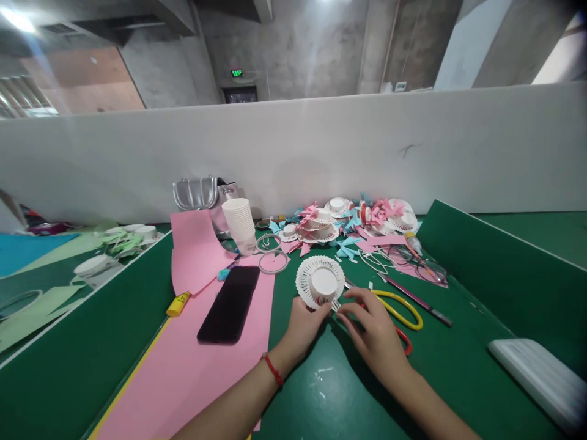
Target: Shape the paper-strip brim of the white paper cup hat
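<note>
— Question: where's the cup?
— Upside down on the worktop, just past your fingers. Left hand pinches its frilly edge, so it's nearer. Right hand: fingers bent, tips by the edge, can't tell if it grips, tbh.

Matt thin paper is seen on the white fringed paper cup. The flat pink paper sheet is finished matt, smooth. A glossy face is shown by the black slab phone. Smooth plastic is seen on the yellow-handled scissors.
</note>
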Motion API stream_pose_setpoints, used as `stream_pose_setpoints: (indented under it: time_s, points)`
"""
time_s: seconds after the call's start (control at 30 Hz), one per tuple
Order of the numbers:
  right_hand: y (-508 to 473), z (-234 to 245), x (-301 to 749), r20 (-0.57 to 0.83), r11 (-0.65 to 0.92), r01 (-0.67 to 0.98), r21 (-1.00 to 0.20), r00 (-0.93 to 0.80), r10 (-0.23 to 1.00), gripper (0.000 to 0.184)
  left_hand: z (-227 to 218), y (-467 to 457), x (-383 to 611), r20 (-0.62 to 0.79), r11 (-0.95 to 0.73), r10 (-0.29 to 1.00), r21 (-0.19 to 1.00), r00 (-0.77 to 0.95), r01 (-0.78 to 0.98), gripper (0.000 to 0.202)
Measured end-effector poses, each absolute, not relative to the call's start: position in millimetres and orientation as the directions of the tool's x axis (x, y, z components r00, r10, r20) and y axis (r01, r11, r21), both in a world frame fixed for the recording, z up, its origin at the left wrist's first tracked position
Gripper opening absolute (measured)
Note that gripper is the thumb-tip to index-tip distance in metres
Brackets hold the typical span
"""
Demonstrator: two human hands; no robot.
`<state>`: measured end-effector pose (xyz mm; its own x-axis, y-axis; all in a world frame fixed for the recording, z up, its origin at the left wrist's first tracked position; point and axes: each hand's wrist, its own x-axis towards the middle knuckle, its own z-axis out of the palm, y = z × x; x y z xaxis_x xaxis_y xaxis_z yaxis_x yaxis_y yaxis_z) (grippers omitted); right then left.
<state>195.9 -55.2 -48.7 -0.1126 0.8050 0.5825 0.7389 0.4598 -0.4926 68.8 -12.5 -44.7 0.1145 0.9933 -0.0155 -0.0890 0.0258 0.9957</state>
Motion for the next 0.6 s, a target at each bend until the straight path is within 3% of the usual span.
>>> stream_pose_setpoints:
  time_s: [0.17,0.37,0.5,0.6]
  points:
    - [-51.7,-52.5,194.3,0.567,0.394,0.714,-0.579,0.005,0.824,0.012,-38.4,-16.3,70.3,0.071,-0.075,0.982,0.997,0.174,0.017,0.012]
    - [-51.5,-52.8,191.3,0.511,0.329,0.646,-0.689,0.111,0.852,0.011,-35.2,-17.9,70.1,0.06,-0.065,0.97,0.998,0.237,0.014,0.01]
    - [-48.8,-51.6,193.8,0.408,0.28,0.468,-0.838,0.196,0.892,0.012,-34.4,-17.9,68.5,0.068,-0.075,0.961,0.997,0.266,0.016,0.011]
    - [-45.6,-49.6,197.2,0.235,0.185,0.227,-0.956,0.216,0.948,0.018,-35.5,-17.7,67.9,0.054,-0.057,0.966,0.998,0.252,0.008,0.011]
